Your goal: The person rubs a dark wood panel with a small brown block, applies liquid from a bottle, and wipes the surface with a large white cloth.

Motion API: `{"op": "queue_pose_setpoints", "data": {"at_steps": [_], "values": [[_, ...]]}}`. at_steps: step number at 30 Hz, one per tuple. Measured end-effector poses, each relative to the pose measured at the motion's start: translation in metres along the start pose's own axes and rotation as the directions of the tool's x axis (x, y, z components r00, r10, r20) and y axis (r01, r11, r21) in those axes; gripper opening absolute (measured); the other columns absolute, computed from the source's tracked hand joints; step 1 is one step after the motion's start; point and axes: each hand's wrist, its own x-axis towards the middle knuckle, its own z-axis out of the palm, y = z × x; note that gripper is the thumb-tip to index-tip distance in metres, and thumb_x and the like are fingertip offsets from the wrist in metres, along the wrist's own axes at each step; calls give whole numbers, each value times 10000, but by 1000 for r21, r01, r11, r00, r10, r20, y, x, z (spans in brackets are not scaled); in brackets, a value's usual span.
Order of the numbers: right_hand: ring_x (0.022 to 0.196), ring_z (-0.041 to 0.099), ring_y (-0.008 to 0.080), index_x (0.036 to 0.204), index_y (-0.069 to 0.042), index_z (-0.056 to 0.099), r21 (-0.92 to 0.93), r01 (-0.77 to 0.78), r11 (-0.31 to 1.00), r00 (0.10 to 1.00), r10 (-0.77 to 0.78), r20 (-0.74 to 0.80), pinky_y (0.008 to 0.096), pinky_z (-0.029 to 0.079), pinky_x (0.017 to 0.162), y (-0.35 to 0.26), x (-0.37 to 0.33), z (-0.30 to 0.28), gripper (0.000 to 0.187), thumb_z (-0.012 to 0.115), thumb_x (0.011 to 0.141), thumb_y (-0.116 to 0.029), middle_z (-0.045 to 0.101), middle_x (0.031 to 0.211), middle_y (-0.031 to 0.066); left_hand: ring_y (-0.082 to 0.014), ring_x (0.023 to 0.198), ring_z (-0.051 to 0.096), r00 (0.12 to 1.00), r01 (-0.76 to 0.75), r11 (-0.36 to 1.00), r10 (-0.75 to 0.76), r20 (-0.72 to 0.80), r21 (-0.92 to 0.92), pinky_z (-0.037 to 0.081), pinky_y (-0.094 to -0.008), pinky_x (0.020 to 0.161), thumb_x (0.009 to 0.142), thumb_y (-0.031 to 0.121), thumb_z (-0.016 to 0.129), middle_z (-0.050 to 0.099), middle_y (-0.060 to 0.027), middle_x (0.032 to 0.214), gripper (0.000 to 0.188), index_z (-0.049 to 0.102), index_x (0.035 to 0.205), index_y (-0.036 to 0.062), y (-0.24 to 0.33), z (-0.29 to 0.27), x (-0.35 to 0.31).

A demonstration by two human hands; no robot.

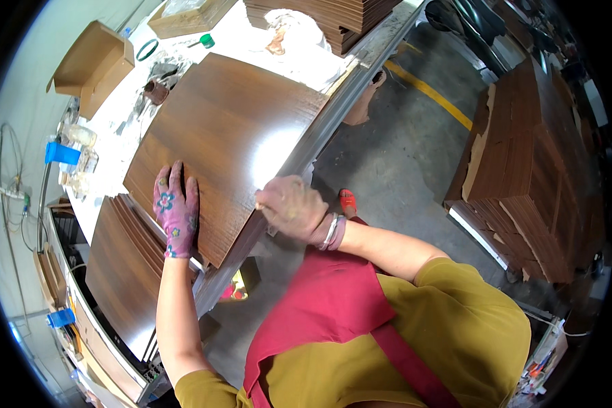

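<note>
A dark brown wood-grain panel [228, 129] lies on the workbench, with light glaring off its surface near the right edge. My left hand [176, 204], in a pink flowered glove, rests flat on the panel's near left part, fingers stretched out. My right hand [294, 207], in a worn pinkish glove with a bracelet at the wrist, is curled closed at the panel's right edge. That hand is slightly blurred, and whatever its fingers hold is too small or hidden to name.
More brown panels [115, 262] are stacked at the left, and a tall pile [517, 170] stands on the floor at the right. Farther up the bench are an open cardboard box [95, 64], a white cloth [302, 41], a brown-stained cup [156, 92] and a blue cup [62, 153].
</note>
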Motion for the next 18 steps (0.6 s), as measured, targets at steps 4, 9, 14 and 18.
{"op": "queue_pose_setpoints", "data": {"at_steps": [4,9,14,18], "values": [[704,612,285,888,-124,596,143,285,948,950,-299,87,433,485,618,-41,-11,27,130,645,768,-143,572,803,78,-346,1323,432,1000,17,1000,-17,-8,1,356,-439,1089,970,371,538,485,-157,1409,468,516,1382,151,-3,-4,-5],[714,618,279,866,-95,599,210,444,871,877,-471,97,418,496,647,-94,-20,50,145,633,740,-158,568,803,81,-340,1307,451,999,11,999,-13,-45,-40,371,-445,1076,954,388,544,507,-153,1382,465,541,1352,147,-6,0,-5],[735,624,305,928,-91,636,435,438,787,757,-584,294,409,512,640,-105,-19,38,158,647,779,-142,588,825,102,-339,1316,443,1000,0,998,-2,-22,-71,360,-437,1090,943,423,544,497,-151,1389,496,537,1355,147,-10,2,-2],[785,633,176,973,-75,640,735,3,678,905,-314,286,350,530,695,-53,33,-12,162,686,875,-195,627,885,41,-350,1350,401,1000,10,990,-9,6,-138,337,-443,1114,934,442,555,476,-176,1406,544,506,1384,140,-15,4,-4]]}}
